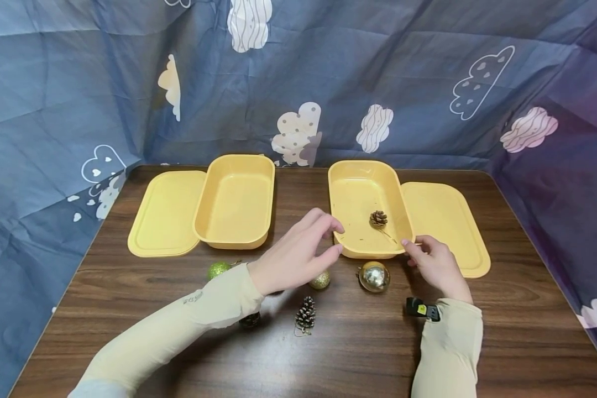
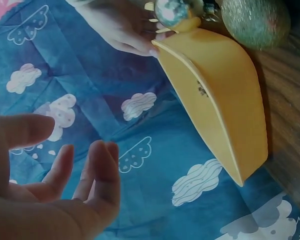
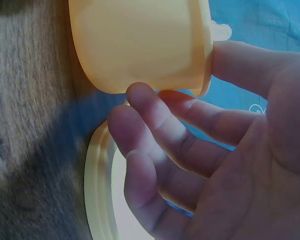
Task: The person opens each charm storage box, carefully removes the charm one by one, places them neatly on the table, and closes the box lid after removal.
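My right hand (image 1: 436,264) pinches the front right corner of the right-hand yellow box (image 1: 353,202). In the right wrist view its thumb lies on the rim and the fingers (image 3: 147,95) curl at the outer wall. Inside that box sits a small brown pinecone (image 1: 378,219) with a thin stem, among a few dark crumbs. Over the box's front left corner hovers my left hand (image 1: 298,251), fingers loosely bent. The left wrist view shows nothing between its thumb and fingers (image 2: 105,170). Just in front of the box lies a shiny gold ball ornament (image 1: 375,276).
A second yellow box (image 1: 241,202) stands on the left beside a flat yellow lid (image 1: 166,213); another lid (image 1: 445,226) lies at right. In front are a glittery gold ball (image 1: 320,280), a green ball (image 1: 218,270) and a frosted pinecone (image 1: 305,314). Patterned blue cloth (image 1: 328,72) hangs behind.
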### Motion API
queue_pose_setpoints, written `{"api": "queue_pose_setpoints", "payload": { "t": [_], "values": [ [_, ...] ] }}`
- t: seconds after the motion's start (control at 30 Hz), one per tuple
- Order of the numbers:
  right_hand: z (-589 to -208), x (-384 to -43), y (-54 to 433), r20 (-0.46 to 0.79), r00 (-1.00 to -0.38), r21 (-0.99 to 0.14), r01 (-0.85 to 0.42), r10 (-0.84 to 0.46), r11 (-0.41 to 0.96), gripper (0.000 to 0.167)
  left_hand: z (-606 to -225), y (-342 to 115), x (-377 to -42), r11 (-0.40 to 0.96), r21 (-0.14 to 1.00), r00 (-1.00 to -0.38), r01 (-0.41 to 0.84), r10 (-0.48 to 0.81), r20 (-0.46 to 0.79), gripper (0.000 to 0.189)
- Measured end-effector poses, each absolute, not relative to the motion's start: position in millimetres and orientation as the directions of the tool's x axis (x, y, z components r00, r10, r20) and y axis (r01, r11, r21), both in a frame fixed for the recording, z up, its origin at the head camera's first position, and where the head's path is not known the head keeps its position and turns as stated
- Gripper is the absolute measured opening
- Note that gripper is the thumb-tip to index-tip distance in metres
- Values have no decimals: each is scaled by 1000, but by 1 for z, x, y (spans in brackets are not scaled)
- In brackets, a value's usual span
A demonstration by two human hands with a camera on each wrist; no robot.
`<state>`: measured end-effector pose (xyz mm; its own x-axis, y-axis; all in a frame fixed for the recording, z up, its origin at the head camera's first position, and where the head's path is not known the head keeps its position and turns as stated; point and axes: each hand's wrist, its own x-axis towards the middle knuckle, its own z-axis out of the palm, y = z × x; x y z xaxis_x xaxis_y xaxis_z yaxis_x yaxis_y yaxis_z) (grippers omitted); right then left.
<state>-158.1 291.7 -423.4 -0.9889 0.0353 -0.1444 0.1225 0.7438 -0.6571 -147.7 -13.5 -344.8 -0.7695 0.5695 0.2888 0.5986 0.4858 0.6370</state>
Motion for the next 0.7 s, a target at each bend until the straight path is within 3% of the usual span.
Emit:
{"api": "queue_pose_setpoints", "payload": {
  "t": [0.7],
  "values": [
    [-422, -158, 291, -145, -989, -649, 127, 42, 750, 57, -362, 38, -206, 525, 566, -738, 636, 629, 246, 35]
  ]
}}
